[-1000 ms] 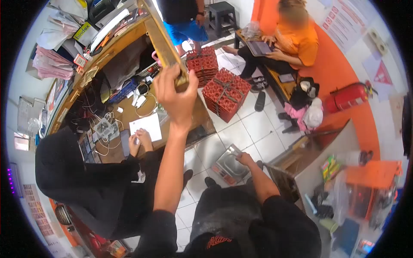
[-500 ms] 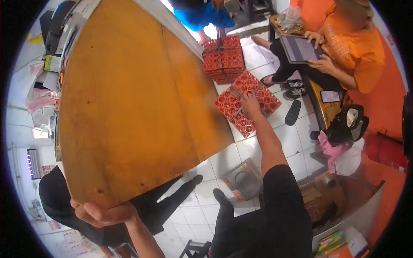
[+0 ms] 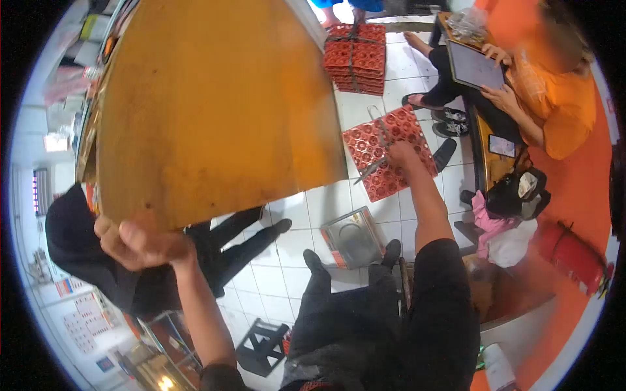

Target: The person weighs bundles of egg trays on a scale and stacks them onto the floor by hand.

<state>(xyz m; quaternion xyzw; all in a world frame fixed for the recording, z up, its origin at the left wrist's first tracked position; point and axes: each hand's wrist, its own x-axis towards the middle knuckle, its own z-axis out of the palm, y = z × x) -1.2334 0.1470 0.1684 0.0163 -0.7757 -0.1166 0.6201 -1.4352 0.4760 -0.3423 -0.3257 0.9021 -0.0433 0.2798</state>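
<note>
My right hand (image 3: 404, 155) is closed on the dark strap tied across a stack of red egg trays (image 3: 389, 179). Only the top of this stack shows clearly; whether it hangs or touches the floor I cannot tell. My left hand (image 3: 145, 246) is at the near left corner of a wooden tabletop (image 3: 222, 117), thumb and fingers curled at its edge. A second strapped stack of red egg trays (image 3: 355, 58) stands on the tiles farther away, apart from the first.
A person in orange (image 3: 554, 98) sits on a bench at right with a tablet (image 3: 476, 65). Black shoes (image 3: 450, 122) lie beside the bench. A flat box (image 3: 353, 238) sits before my feet. A person in dark clothes (image 3: 78, 254) stands at left, near a black stool (image 3: 259, 345).
My right hand has brought its egg tray stack nearer to me and turned it, widening the gap to the other stack. My left hand stays by the tabletop corner. The view has shifted.
</note>
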